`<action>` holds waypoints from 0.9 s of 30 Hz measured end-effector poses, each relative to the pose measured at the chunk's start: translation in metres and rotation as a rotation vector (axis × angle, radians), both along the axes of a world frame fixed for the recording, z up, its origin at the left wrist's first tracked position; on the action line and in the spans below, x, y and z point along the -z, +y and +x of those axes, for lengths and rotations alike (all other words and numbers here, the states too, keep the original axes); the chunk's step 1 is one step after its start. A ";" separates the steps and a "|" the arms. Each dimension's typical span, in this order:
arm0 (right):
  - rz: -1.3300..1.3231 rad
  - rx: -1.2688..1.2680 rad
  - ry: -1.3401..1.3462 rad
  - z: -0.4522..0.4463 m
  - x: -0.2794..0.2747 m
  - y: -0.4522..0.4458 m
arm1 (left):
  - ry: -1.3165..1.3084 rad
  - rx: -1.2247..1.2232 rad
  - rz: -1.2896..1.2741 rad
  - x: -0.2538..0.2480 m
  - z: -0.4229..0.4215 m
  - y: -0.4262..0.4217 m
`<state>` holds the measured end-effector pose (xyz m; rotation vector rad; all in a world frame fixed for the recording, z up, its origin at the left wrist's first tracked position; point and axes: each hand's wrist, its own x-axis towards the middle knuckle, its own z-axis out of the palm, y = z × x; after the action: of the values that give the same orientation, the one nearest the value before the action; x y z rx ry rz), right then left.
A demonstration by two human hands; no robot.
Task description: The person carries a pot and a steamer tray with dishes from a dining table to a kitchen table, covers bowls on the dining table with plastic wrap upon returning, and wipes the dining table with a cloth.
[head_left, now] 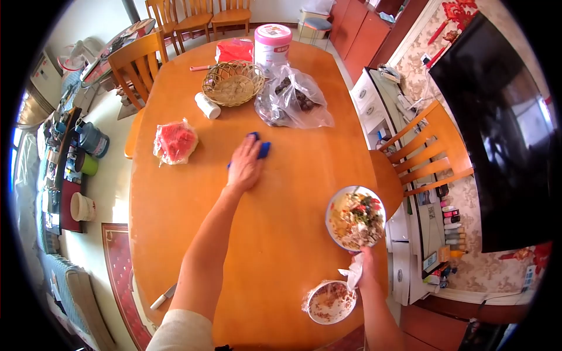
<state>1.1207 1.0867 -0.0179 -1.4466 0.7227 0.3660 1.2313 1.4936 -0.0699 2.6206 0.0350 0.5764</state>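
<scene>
My left hand [244, 168] presses palm down on a blue cloth [264, 150] in the middle of the wooden table [281, 216]. Parts of the cloth stick out past the fingers. At the table's right edge my right hand [367, 266] holds a crumpled white tissue [352, 271]. Its fingertips touch the near rim of a bowl [329, 227] of mixed food with green and red bits. Just below stands a smaller white bowl [320, 305] with reddish-brown residue inside and plastic wrap at its side.
Plastic-wrapped red fruit [175, 142] lies left. Farther back are a white cup-like roll [207, 106], a wicker basket [225, 96], a plastic bag [319, 112] of dark items, a pink-lidded tub [273, 50] and a red packet [235, 50]. A knife [163, 297] lies near left; a chair [430, 155] stands right.
</scene>
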 end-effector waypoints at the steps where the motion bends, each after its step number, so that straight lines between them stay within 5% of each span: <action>1: 0.001 0.014 0.010 -0.004 -0.005 -0.011 | -0.018 0.120 0.013 -0.003 0.008 -0.016; 6: 0.047 0.119 -0.035 -0.015 -0.029 -0.027 | -0.079 0.764 0.059 -0.009 -0.045 -0.072; 7: 0.054 0.120 -0.034 -0.017 -0.026 -0.031 | -0.058 0.850 -0.129 -0.010 -0.072 -0.082; 11: 0.093 0.115 -0.037 -0.025 -0.021 -0.049 | 0.114 0.997 -0.193 -0.023 -0.199 -0.097; 13: 0.101 0.116 -0.059 -0.026 -0.023 -0.050 | 0.304 1.029 -0.205 -0.025 -0.226 -0.094; 15: 0.091 0.118 -0.082 -0.028 -0.035 -0.042 | 0.034 0.982 -0.418 -0.023 -0.180 -0.092; 19: 0.112 0.132 -0.178 -0.036 -0.050 -0.022 | -0.053 0.394 -0.298 -0.010 -0.047 -0.087; 21: 0.145 0.100 -0.208 -0.042 -0.055 -0.016 | -0.139 0.298 -0.143 0.008 -0.013 -0.091; 25: 0.116 0.013 -0.187 -0.061 -0.068 -0.004 | 0.022 0.840 -0.240 0.007 -0.098 -0.137; 27: 0.092 -0.042 -0.222 -0.072 -0.086 0.012 | -0.016 0.901 -0.185 0.009 -0.170 -0.139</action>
<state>1.0489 1.0989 0.0677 -1.3909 0.4916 0.2622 1.0615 1.3542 -0.0787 2.1350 -0.9836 0.2425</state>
